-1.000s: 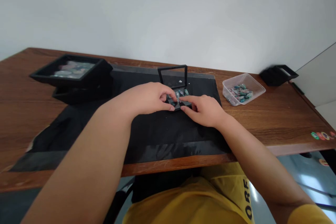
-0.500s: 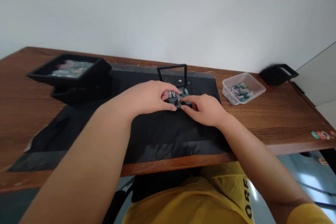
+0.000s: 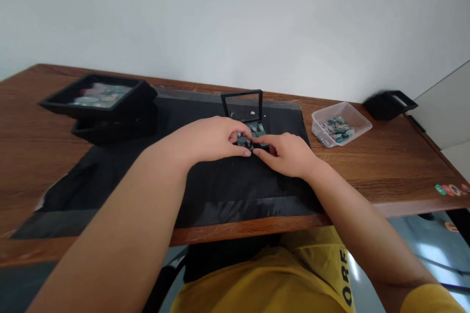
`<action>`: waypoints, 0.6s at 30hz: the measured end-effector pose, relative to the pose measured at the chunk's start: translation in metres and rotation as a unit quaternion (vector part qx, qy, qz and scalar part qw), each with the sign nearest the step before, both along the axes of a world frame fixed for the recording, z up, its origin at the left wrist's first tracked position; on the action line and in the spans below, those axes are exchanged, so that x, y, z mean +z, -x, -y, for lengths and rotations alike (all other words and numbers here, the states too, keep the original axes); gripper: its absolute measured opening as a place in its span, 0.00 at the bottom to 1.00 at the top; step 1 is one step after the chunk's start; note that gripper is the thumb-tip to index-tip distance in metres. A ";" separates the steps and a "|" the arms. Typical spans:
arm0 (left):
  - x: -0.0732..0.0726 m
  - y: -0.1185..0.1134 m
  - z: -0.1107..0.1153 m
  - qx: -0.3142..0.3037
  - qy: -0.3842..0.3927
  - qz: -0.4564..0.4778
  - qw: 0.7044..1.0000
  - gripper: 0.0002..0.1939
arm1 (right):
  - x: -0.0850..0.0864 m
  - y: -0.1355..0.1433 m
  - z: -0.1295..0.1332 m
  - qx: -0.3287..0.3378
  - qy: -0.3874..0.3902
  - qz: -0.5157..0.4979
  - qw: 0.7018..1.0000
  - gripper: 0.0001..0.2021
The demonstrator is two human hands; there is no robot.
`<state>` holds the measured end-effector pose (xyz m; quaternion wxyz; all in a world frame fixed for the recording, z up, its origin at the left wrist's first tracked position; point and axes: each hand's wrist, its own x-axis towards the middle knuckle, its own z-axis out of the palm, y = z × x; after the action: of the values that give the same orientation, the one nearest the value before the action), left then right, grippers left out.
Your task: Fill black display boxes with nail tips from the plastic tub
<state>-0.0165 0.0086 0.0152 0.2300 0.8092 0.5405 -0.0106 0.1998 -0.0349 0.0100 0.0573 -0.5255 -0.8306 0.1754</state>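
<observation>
A small black case [image 3: 260,107] stands on the black mat with its clear-windowed lid raised. In its base lie small glossy teal and silver pieces [image 3: 261,127], which look like decorated false nails. My left hand [image 3: 216,139] curves over the left and front of the base, thumb at the front edge and index finger above the pieces. From the right, my right hand [image 3: 288,154] reaches in with index finger and thumb bent close together. The fingertips of both hands nearly meet at the front of the base; whatever they grip there is too small and covered to name.
A clear plastic tub [image 3: 347,124] with many small teal and pink pieces stands to the right. Behind it is a black holder [image 3: 389,104]. Stacked black trays [image 3: 128,102] are at the left. The black mat [image 3: 235,190] covers part of the wooden table [image 3: 396,166].
My left hand has shifted slightly right and down, its fingertips closer to those of my right hand. My right hand and the open case stay nearly in place.
</observation>
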 end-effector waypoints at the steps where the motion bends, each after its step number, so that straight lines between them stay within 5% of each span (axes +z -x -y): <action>1: 0.000 0.000 0.000 0.000 0.000 -0.001 1.000 0.24 | 0.000 0.000 0.000 0.001 0.000 0.000 1.000 0.21; 18: -0.001 0.004 0.001 0.014 -0.013 0.019 1.000 0.29 | 0.001 -0.001 0.001 0.003 -0.012 0.000 1.000 0.21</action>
<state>-0.0202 0.0076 0.0140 0.2296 0.8045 0.5475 0.0148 0.2006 -0.0355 0.0112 0.0633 -0.5226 -0.8339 0.1657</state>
